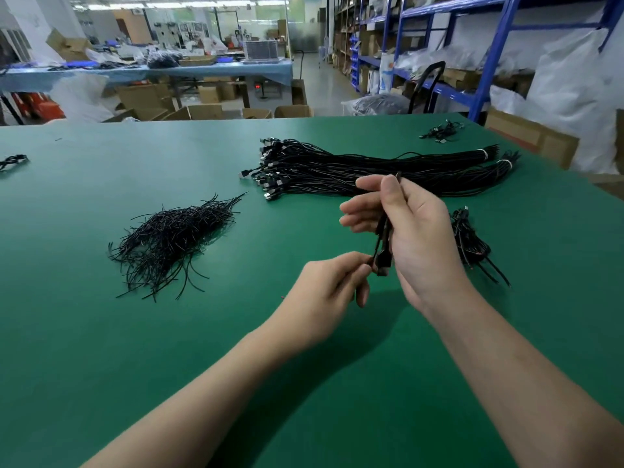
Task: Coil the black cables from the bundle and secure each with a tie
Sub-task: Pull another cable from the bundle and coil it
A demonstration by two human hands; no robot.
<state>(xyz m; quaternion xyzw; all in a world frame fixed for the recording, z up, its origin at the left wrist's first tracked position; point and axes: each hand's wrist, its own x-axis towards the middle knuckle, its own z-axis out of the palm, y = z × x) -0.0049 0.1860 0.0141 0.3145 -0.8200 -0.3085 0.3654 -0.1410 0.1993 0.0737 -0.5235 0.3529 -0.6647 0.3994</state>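
Both hands meet over the green table (101,332): the right hand (415,238) holds a folded black cable (383,244) upright between thumb and fingers, while the left hand (324,288) pinches its lower end beside the plug. Behind them the long bundle of black cables (354,167) lies across the table, banded with white at its right end. A loose heap of black ties (172,238) sits well to the left, and a small pile of coiled cables (469,241) lies just right of the right hand.
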